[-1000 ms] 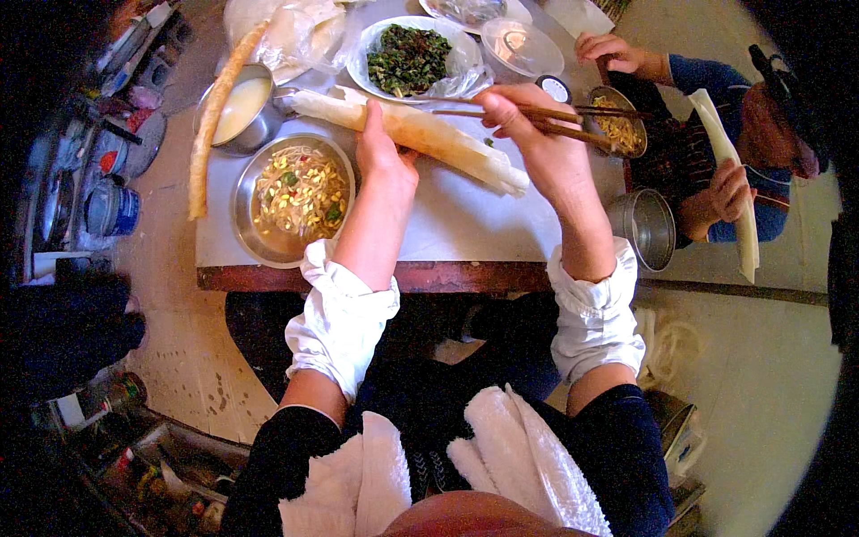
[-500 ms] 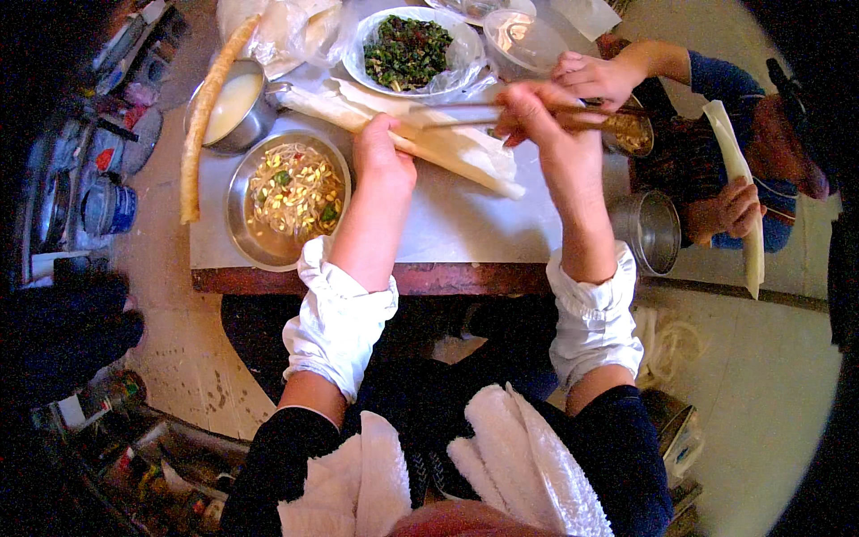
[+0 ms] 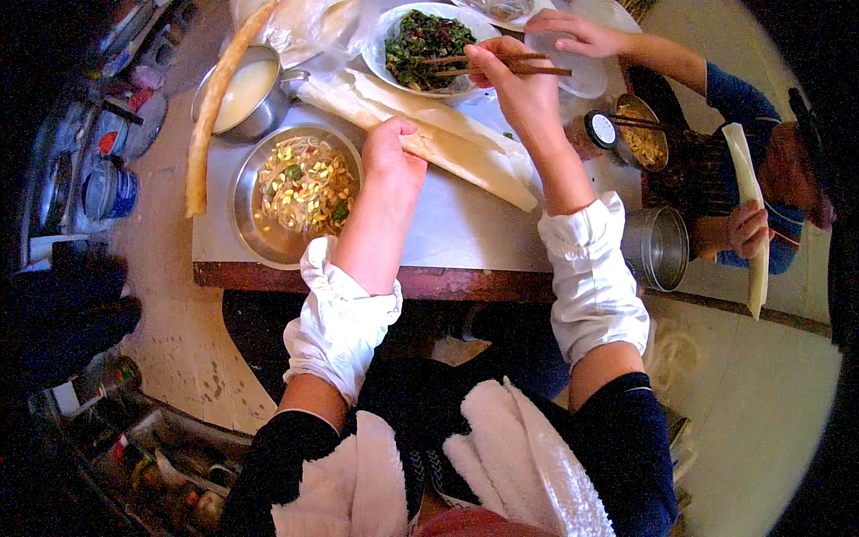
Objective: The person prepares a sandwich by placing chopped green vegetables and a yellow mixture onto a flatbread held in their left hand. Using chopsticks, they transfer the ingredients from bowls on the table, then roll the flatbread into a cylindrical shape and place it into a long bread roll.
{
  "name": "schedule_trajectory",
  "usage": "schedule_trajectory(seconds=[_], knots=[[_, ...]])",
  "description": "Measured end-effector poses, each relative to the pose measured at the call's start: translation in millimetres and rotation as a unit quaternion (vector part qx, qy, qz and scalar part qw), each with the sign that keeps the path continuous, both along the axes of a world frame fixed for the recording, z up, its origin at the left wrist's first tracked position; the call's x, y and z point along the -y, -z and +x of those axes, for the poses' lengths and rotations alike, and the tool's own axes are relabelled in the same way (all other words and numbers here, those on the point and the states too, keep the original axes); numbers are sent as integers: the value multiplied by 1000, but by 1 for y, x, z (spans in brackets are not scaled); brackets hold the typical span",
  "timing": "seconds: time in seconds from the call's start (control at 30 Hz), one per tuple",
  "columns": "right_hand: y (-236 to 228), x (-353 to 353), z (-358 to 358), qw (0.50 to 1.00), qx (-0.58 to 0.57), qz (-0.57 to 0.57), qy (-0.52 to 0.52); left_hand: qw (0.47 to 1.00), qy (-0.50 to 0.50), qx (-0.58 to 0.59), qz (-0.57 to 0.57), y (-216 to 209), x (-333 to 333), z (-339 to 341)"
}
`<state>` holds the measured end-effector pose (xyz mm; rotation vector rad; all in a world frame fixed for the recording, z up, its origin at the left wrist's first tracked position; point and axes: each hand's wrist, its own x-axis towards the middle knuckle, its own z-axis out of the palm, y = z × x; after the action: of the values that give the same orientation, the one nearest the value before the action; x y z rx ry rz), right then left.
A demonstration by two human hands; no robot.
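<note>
Under the left hand (image 3: 391, 154) lies a long pale flatbread roll (image 3: 429, 134), stretched slantwise across the worktop (image 3: 465, 224) from the far left toward the near right. That grip is closed lightly over the roll's middle, fingers curled on its top, pressing it down against the white cover. Just left of this grip sits a round metal bowl of noodles (image 3: 300, 192) with green and yellow bits, and beyond that a smaller metal pot of pale liquid (image 3: 246, 89). A long fried dough stick (image 3: 215, 107) rests across the pot's near rim.

The right hand (image 3: 519, 89) is closed around a pair of chopsticks (image 3: 488, 64), held near their thick ends. Their tips reach left into a white plate of dark cooked greens (image 3: 425, 40), which stands just beyond the roll.

Judging by its look, the roll is light, soft and floppy, thin enough to tear or unroll if pinched at an end. It should handle best taken around the middle, where the left hand already rests, with a loose wrap. The greens seem wet and limp, so they would want a firm pinch between the chopstick tips.

To the right of the right grip, another person's hand (image 3: 573, 31) reaches over a white dish, and their other hand (image 3: 747, 228) holds a pale strip of bread (image 3: 752, 215). A metal cup (image 3: 658, 246) stands near the worktop's right edge.
</note>
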<state>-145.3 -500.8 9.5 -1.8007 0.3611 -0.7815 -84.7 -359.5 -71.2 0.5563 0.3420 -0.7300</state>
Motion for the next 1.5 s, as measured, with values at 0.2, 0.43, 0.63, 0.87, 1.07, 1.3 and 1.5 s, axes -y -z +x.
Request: schedule_trajectory(seconds=[0.2,0.43,0.63,0.87,1.07,1.3,1.5], knots=[[5,-5,-13,999,34,14,-35,999,-2,30,-32,10,1,2],[-8,-6,-7,996,82,-25,4,999,-34,2,-33,5,6,-6],[15,7,12,997,56,-44,-15,999,-42,10,-21,12,10,-5],[18,0,-4,993,57,104,-15,998,-52,-6,-27,3,6,-11],[13,-14,-26,995,57,81,-12,998,-42,21,-42,1,6,-12],[3,-42,-63,993,23,-87,-82,999,-15,8,-41,13,2,-8],[-10,-25,-32,994,107,12,-21,1000,-7,-11,-25,17,3,-4]])
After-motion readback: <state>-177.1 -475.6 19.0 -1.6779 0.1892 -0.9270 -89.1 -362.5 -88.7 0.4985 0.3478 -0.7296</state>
